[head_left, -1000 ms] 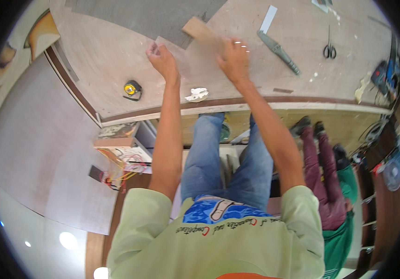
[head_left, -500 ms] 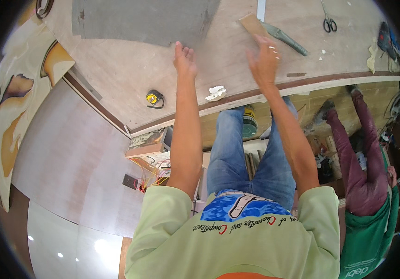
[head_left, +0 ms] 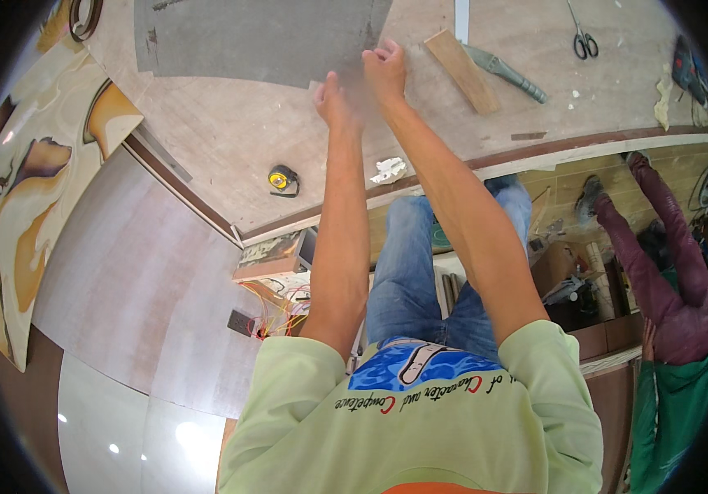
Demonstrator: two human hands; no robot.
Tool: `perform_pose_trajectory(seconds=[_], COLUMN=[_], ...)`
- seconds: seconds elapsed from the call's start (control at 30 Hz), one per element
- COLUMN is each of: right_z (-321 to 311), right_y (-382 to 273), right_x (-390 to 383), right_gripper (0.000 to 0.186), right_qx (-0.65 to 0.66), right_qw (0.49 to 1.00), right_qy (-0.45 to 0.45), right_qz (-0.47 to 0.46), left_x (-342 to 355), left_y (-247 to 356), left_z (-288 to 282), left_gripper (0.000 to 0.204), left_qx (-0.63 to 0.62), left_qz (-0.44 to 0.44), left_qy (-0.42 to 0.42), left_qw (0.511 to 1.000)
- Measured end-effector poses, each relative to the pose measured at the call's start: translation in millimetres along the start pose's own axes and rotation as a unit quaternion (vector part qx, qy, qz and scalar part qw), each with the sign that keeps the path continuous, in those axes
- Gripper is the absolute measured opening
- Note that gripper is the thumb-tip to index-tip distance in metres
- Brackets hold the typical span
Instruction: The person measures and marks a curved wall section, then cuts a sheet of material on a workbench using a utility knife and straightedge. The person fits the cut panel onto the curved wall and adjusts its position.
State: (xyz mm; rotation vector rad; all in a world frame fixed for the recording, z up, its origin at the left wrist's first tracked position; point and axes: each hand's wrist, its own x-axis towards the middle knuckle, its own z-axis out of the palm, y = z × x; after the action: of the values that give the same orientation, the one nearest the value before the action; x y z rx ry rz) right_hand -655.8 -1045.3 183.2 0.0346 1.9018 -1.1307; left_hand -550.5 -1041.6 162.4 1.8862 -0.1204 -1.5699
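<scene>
A grey sheet (head_left: 263, 41) lies flat on the pale wooden work surface. My left hand (head_left: 337, 105) is just beside its lower right corner, with loosely bent fingers and nothing visible in them. Close by on the right, my right hand (head_left: 385, 78) hovers by the sheet's right edge. Its fingers are half curled and apart, and I see nothing held. A haze blurs the spot between both hands. Right of them rests a flat wooden strip (head_left: 463, 72), beside a tool with a grey-green handle (head_left: 509, 74) and a white strip (head_left: 461, 20).
A yellow-and-black tape measure (head_left: 282, 179) and a crumpled white scrap (head_left: 388, 170) lie near the front edge. Black-handled scissors (head_left: 584, 43) and a dark power tool (head_left: 687, 72) are at the right. Wires (head_left: 276, 313) hang below, left. Another person (head_left: 675, 321) stands right.
My right hand has moved left, off the wooden strip and over to the grey sheet's edge, near my left hand. The whole view has shifted slightly; the wooden strip is now fully visible.
</scene>
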Motion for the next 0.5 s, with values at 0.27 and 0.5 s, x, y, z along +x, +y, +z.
perform_pose_trajectory(seconds=[0.27,0.5], right_z=[-27.7,-27.5], right_y=[-15.7,-17.0], right_x=[15.3,18.9], right_gripper=[0.036,0.033], right_qx=[0.003,-0.095], right_qw=[0.987,0.991], right_qy=[-0.146,-0.095], right_qz=[0.063,0.025], left_x=[-3.1,-19.9], left_y=[13.9,5.7], left_z=[-17.0,3.2], left_gripper=[0.037,0.034], left_qx=[-0.067,-0.083], left_qz=[-0.045,-0.023], left_qy=[-0.125,-0.137], left_qw=[0.989,0.987])
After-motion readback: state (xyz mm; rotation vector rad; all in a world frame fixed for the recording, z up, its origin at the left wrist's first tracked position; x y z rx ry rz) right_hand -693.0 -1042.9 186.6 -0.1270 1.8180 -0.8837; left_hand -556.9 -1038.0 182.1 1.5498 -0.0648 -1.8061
